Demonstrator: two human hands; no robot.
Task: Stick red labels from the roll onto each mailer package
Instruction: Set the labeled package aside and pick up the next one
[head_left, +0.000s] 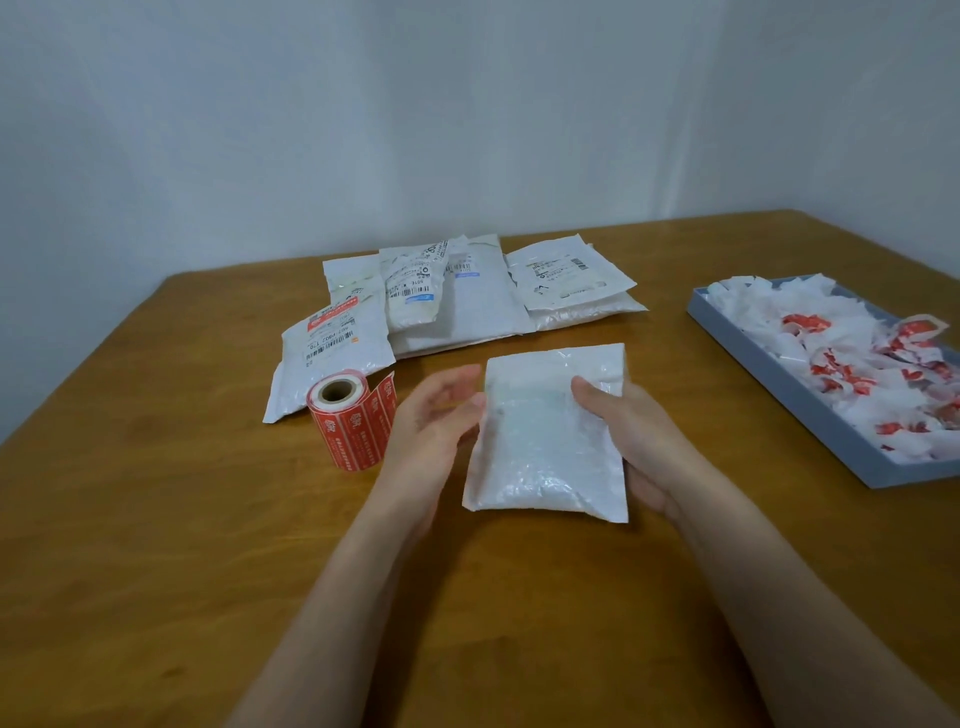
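Note:
A white bubble mailer (545, 441) is held above the wooden table (156, 519), its plain side up. My right hand (628, 441) grips its right edge, thumb on top. My left hand (431, 415) is at its left edge, fingers relaxed and blurred, touching the edge. The roll of red labels (350, 415) stands on the table just left of my left hand, with a loose strip peeling off. Several more white mailers (452, 296) lie piled behind; one (332, 343) carries a red label.
A shallow grey-blue tray (779, 384) at the right holds crumpled white backing paper with red scraps. A pale wall runs behind the table's far edge.

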